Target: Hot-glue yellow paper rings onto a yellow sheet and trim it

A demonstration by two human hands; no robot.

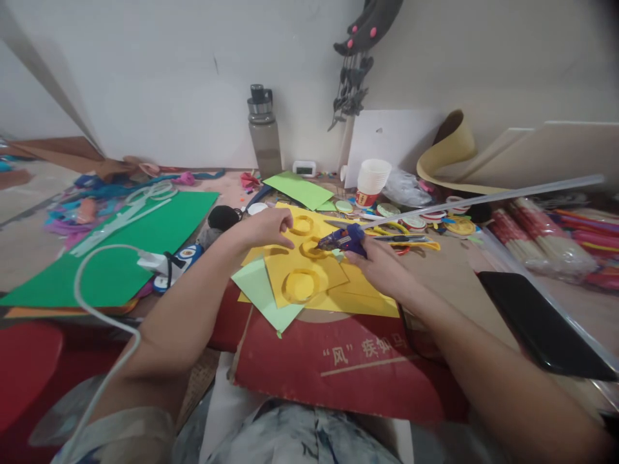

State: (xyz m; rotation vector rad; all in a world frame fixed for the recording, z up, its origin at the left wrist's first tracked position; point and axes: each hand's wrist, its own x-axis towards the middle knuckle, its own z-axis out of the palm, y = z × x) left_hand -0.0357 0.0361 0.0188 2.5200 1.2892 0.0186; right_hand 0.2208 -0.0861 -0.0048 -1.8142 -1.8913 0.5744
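Glue application seems in hand: the right hand [380,263] grips a blue plastic glue gun [350,238], its nozzle [323,244] at the middle yellow paper ring [307,251] on a yellow paper sheet [278,267]. Nearby, the left hand [271,228] curls half-open, apparently empty; the next move calls for steady aim.

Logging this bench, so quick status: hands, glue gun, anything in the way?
Right hand gripping blue glue gun, nozzle at middle yellow ring. Left hand open, nearby. Possible snag: long glue stick.
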